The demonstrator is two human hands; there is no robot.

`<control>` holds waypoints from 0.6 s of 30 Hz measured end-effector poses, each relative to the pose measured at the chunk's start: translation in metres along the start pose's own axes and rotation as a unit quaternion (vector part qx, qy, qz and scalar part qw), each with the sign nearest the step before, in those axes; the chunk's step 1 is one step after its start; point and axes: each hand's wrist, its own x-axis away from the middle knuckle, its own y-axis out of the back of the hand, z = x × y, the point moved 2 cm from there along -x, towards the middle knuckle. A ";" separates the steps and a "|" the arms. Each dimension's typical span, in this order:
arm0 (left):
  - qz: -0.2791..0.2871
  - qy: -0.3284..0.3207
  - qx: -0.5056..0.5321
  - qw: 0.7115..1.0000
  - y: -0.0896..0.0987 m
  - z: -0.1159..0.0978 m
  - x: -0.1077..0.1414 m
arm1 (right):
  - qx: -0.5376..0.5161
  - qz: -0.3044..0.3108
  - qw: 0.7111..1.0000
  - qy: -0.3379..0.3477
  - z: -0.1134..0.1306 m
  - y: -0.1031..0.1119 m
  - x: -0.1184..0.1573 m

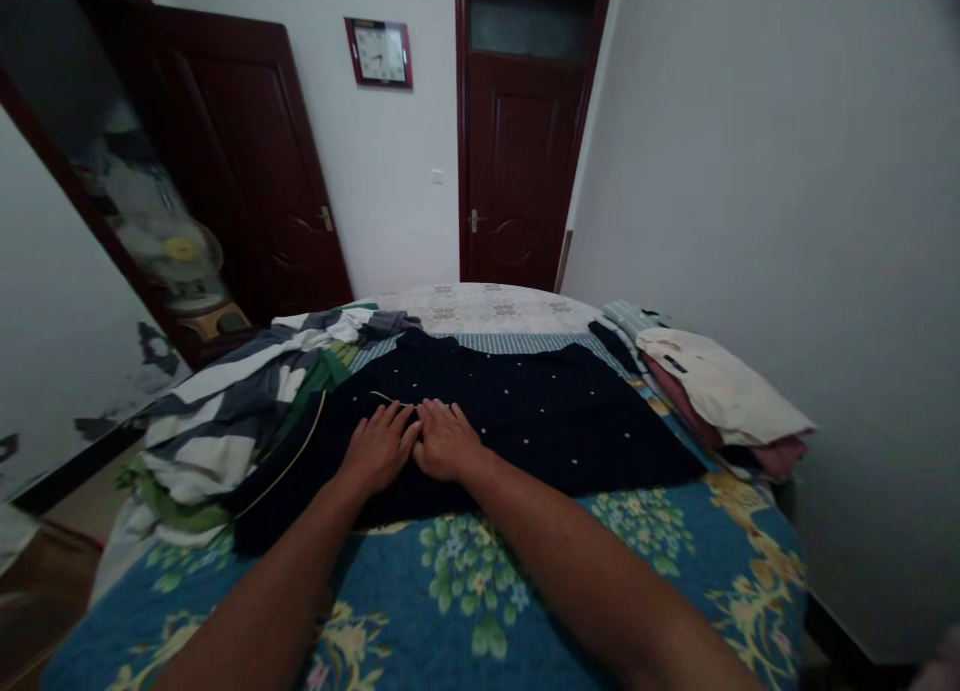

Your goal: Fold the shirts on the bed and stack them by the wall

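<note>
A dark navy garment with small pale dots and thin cream piping is spread flat across the bed. It looks like a shirt or dress; its exact kind I cannot tell. Both hands rest palm down on its left half, close beside each other with thumbs nearly touching. My left hand lies with fingers stretched forward on the cloth. My right hand presses flat just right of it, fingers extended near a short line of piping. Neither hand grips the fabric.
A heap of striped and green clothes lies at the bed's left. Folded clothes are stacked on the right, a cream one on top. A blue floral sheet covers the near bed. Behind stand dark red doors and a fan.
</note>
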 end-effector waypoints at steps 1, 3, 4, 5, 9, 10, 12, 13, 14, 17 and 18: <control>-0.002 0.004 -0.008 1.000 -0.006 0.001 -0.001 | 0.000 0.007 1.000 0.000 -0.004 0.003 0.002; -0.013 -0.002 -0.025 1.000 -0.013 0.003 -0.001 | 0.002 0.021 1.000 -0.003 -0.020 0.013 0.007; -0.018 -0.005 -0.034 0.999 -0.015 0.004 0.000 | 0.006 0.026 1.000 -0.012 -0.031 0.020 0.010; -0.022 -0.007 -0.042 0.999 -0.016 0.004 0.001 | 0.011 0.029 0.999 -0.027 -0.046 0.028 0.013; -0.037 -0.002 -0.054 0.998 -0.016 0.005 0.003 | 0.053 0.014 0.990 -0.132 -0.125 0.064 0.031; -0.039 -0.002 -0.055 0.998 -0.016 0.005 0.002 | 0.066 0.004 0.985 -0.161 -0.148 0.073 0.037; -0.045 -0.003 -0.056 0.997 -0.018 0.006 0.001 | 0.090 -0.017 0.972 -0.216 -0.193 0.091 0.051; -0.049 -0.004 -0.056 0.997 -0.020 0.007 0.000 | 0.099 -0.028 0.965 -0.243 -0.214 0.099 0.059; -0.054 -0.005 -0.055 0.997 -0.022 0.008 -0.001 | 0.105 -0.037 0.957 -0.267 -0.233 0.107 0.066; -0.067 -0.007 -0.052 0.996 -0.026 0.012 -0.002 | 0.126 -0.072 0.935 -0.323 -0.279 0.128 0.084; -0.068 -0.007 -0.053 0.996 -0.027 0.013 -0.002 | 0.133 -0.084 0.928 -0.336 -0.291 0.134 0.088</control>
